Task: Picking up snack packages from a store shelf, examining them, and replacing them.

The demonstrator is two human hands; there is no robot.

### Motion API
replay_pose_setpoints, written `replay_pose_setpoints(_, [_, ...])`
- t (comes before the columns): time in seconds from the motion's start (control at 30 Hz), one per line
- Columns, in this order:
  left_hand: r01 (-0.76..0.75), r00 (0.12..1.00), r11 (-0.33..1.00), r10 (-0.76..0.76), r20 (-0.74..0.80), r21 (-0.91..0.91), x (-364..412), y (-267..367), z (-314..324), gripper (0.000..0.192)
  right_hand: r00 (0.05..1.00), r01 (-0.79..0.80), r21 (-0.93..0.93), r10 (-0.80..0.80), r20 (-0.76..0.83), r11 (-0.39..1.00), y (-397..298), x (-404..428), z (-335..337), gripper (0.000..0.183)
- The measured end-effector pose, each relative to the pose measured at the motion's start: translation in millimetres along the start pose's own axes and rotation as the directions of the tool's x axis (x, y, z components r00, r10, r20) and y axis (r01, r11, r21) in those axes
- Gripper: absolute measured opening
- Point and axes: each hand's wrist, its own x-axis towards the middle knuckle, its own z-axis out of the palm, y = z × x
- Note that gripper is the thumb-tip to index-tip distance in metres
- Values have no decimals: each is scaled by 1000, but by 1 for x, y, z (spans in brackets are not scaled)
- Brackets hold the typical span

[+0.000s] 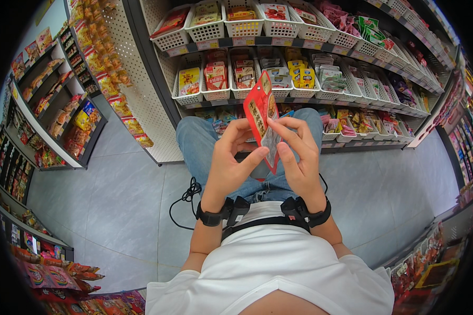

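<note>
A red snack packet point(256, 114) with a beige printed panel and a clear window stands tilted between my hands, above my lap. My left hand point(234, 151) grips its left edge, thumb in front and fingers curled behind. On the other side, my right hand point(299, 153) pinches the right edge between fingers and thumb. Dark straps with small black devices circle both wrists. Just beyond the packet, white plastic baskets point(216, 94) of small snack packets line the shelf. Yellow packets point(300, 75) stand in one of them.
The shelving unit's perforated side panel point(142, 90) rises at left, with strips of hanging snack bags point(98, 71) beside it. A black cable point(191, 193) trails near my left leg. Another snack rack point(59, 106) stands farther left, and hanging bags point(59, 275) fill the lower left.
</note>
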Motion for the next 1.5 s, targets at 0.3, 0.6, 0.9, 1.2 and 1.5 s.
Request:
replay_pose_setpoints(0.3, [-52,986,998,58,-158,42,2,-1,3,27,996,85,-116,-82,29,990,2,0,2,29])
replay_pose_setpoints(0.6, [-24,983,999,17,-181,-33,1,1,-7,19,940,-158,208,212,-267,965,10,0,1,26])
replay_pose_setpoints(0.9, [19,992,998,-26,-124,-56,0,5,-3,21,933,-337,372,361,7,865,12,-10,9,20])
replay_pose_setpoints(1.2, [15,989,1000,-15,-147,4,1,-2,-10,20,945,-304,330,328,-18,894,15,-12,6,22])
replay_pose_setpoints(1.5, [-24,986,998,16,-166,-52,2,-6,-9,9,936,-326,381,353,-2,865,9,-10,5,24])
